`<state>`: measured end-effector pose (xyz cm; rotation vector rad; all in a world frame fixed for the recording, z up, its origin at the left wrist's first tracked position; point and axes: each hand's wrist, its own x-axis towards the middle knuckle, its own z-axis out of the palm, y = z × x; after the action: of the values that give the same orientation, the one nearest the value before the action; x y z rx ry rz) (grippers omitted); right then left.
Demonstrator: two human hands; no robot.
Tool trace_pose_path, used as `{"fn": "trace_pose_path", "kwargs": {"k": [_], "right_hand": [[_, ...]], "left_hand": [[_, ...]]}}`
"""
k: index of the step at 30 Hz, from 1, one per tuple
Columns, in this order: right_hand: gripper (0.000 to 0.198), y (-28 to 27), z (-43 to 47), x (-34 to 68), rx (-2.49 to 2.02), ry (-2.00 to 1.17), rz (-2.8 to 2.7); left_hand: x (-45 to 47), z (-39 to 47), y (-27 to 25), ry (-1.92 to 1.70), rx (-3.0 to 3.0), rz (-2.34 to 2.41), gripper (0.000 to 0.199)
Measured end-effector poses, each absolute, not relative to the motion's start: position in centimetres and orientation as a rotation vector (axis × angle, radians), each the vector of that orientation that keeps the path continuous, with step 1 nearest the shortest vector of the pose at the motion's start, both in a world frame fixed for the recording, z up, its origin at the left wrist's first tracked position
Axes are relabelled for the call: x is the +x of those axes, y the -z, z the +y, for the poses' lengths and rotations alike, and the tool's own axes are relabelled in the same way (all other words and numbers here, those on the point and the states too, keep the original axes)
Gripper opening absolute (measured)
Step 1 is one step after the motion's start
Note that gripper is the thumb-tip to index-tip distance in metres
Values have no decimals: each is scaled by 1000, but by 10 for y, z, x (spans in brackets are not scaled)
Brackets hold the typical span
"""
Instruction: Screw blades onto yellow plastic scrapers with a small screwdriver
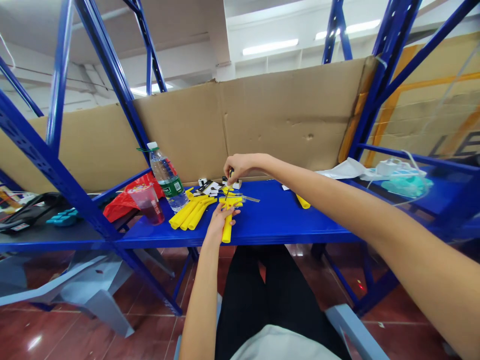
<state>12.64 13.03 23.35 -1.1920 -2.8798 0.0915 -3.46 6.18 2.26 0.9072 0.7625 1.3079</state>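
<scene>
My left hand point(221, 220) is closed around a yellow T-shaped plastic handle point(227, 232), which lies on the blue table with its grip end toward me. Above it, my right hand point(240, 166) grips a screwdriver point(231, 173) held upright. Its thin shaft points down at the crosspiece of the handle; whether the tip touches cannot be made out. Just left of my left hand lie several similar yellow handles point(191, 212), side by side. A thin flat strip point(252, 198) sits to the right of the crosspiece. Small black and white pieces point(210, 187) are scattered behind.
A water bottle point(167, 177) and a plastic cup point(148, 202) stand at the left, near a red bag point(120, 202). Another yellow piece point(303, 201) lies under my right forearm. Cardboard point(285, 120) closes off the back; blue posts point(369, 110) rise at both sides.
</scene>
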Motion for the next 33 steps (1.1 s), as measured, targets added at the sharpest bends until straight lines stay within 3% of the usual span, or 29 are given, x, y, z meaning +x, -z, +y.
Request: {"fn": "trace_pose_path", "kwargs": {"k": [6,10,16,20,25,30,33], "right_hand": [[42,-232,123,120,-1365,-77,-2766],[24,-231,122,117,-1274,-178,-2803],[42,-231,126,114,-1422,-156,-2767],[23,-232,129,116,-1233,-175,-2839],[44,-234,124,116,-1312,-148,-2783],[34,-233,126,113,-1262,-220,-2827],[49,-232,128,112,-1267,-176,-2802]], "left_hand": [[-34,61,-23,-1312,873,772,57],[-34,62,-21,-1332,858,756,55],[-34,64,-17,-1340,857,763,57],[-35,64,-14,-1332,861,760,60],[-35,64,-13,-1323,893,745,63],[-35,64,-13,-1327,876,762,62],[-35,64,-13,-1330,887,749,63]]}}
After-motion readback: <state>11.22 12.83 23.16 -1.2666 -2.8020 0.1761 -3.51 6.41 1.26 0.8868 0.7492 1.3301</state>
